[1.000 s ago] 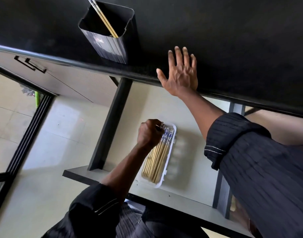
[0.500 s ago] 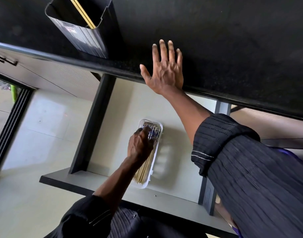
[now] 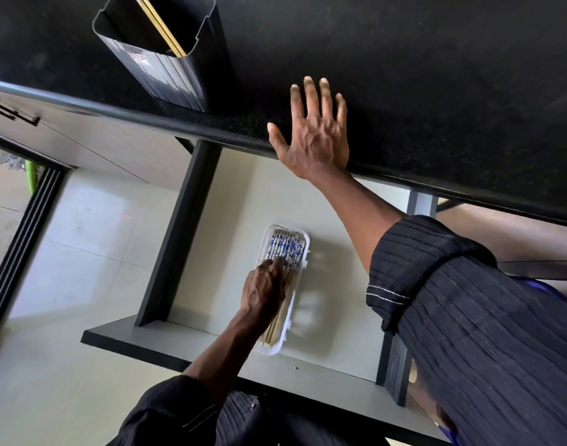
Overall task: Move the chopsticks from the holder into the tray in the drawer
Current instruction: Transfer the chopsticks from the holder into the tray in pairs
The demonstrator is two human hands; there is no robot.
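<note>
Black countertop point(image 3: 436, 91) fills the top of the view, with an open drawer point(image 3: 230, 194) pulled out below it over a pale tiled floor. At the counter's edge stands a dark holder point(image 3: 166, 75) with what looks like one last yellow pair of chopsticks point(image 3: 161, 30) leaning inside. In the drawer sits a white tray point(image 3: 275, 349), already packed with a row of chopsticks, blue-patterned tops point(image 3: 287, 246) pointing toward the counter. The left hand point(image 3: 264, 291) lies on that bundle, fingers curled loosely and pressing down on the sticks; whether it pinches any of them I cannot tell. The right hand point(image 3: 314, 133) lies flat and spread wide on the counter edge, holding nothing. Judging from this, most of the job is done: the bulk is in the tray, and the pair in the holder is left to bring over.
</note>
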